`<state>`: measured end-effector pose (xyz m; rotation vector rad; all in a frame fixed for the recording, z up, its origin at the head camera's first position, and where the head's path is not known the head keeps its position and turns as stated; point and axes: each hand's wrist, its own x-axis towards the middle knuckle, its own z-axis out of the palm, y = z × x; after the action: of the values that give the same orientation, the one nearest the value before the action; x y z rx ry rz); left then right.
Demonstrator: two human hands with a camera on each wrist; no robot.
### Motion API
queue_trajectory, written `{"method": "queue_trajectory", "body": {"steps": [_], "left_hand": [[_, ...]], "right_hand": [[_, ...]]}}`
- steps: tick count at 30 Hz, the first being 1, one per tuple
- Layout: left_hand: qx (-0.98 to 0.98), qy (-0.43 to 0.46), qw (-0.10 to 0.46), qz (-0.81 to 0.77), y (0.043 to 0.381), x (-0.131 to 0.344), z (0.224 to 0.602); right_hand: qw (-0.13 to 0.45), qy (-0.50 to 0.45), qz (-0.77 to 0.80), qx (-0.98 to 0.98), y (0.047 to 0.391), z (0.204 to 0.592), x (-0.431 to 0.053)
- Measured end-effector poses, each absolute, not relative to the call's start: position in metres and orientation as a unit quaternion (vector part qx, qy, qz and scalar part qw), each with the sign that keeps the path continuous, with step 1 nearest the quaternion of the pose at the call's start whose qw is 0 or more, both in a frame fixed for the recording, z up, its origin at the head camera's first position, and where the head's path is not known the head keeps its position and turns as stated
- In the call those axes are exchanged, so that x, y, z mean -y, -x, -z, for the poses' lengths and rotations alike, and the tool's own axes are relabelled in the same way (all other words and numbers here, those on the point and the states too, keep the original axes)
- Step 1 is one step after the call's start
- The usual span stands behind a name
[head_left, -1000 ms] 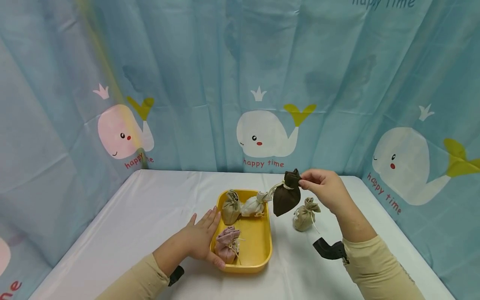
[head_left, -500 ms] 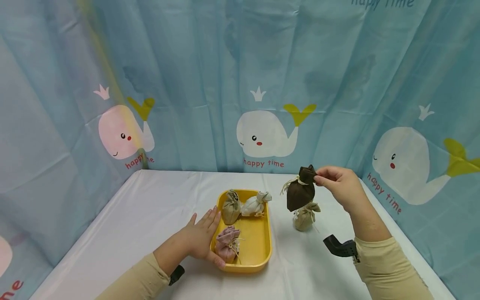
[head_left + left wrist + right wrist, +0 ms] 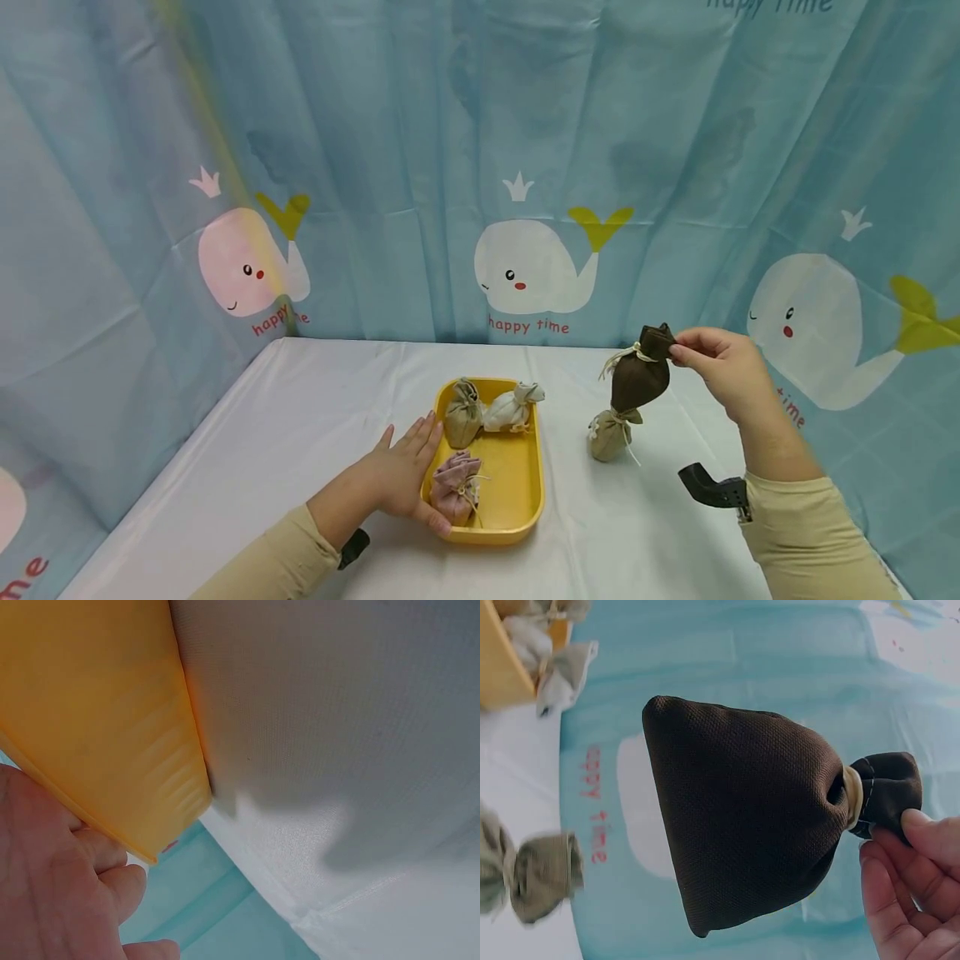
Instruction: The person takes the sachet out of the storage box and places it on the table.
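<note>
My right hand [image 3: 723, 367] pinches the gathered neck of a dark brown drawstring pouch [image 3: 640, 379], which hangs in the air with its pale cord tied round it. In the right wrist view the brown pouch [image 3: 742, 814] fills the middle, thumb and fingers on its top. Behind and below it, a beige pouch [image 3: 610, 439] stands on the table. My left hand [image 3: 401, 475] lies with straight, spread fingers against the left rim of a yellow tray [image 3: 513, 492]. Inside the tray are an olive-beige pouch [image 3: 463, 417], a white pouch [image 3: 510, 410] and a pink pouch [image 3: 454, 490].
A white cloth covers the table [image 3: 337, 400]. Blue curtains [image 3: 390, 167] printed with whales stand round its back and sides. Each forearm carries a black wrist mount, the right one [image 3: 712, 487] jutting out over the table.
My right hand has carried the brown pouch rightward, away from the tray and past the beige pouch, whose top it overlaps in view. The left hand and the tray have stayed still.
</note>
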<state>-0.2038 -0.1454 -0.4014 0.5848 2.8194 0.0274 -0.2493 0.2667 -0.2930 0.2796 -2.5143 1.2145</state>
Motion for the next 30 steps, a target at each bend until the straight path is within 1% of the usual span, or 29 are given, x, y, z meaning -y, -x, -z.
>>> {"method": "queue_trajectory", "body": {"steps": [16, 23, 30], "left_hand": [[-0.970, -0.202, 0.136, -0.004, 0.205, 0.146, 0.403], [-0.971, -0.200, 0.133, 0.002, 0.204, 0.146, 0.401], [-0.969, -0.199, 0.143, -0.002, 0.205, 0.145, 0.399]], "right_hand": [[0.156, -0.051, -0.398, 0.903, 0.254, 0.303, -0.305], [0.155, -0.047, -0.382, 0.910, 0.257, 0.317, -0.317], [0.140, -0.042, -0.364, 0.920, 0.259, 0.335, -0.323]]}}
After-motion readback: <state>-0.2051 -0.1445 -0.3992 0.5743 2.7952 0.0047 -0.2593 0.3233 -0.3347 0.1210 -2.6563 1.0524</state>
